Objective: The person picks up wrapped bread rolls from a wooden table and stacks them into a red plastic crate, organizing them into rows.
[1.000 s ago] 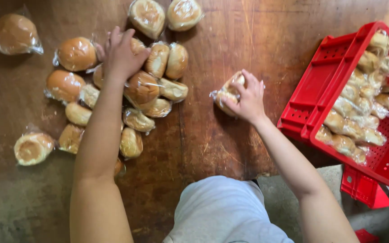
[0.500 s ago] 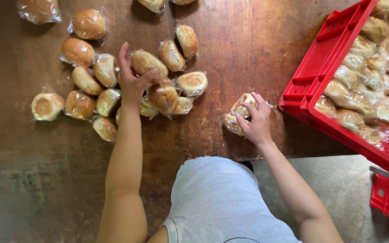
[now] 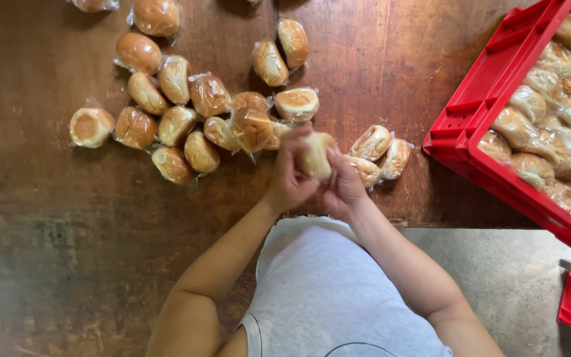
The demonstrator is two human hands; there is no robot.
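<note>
From the head camera, the left hand (image 3: 290, 177) and right hand (image 3: 342, 187) meet above the table's (image 3: 67, 251) near edge, fingers pinched around one wrapped bun (image 3: 317, 155). Many buns (image 3: 186, 116) lie loose on the wood; the red crate (image 3: 490, 142) already looks fairly full.

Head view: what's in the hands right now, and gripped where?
One wrapped bread roll, held between both hands: the left hand clasps its left side, the right hand its right and underside.
</note>
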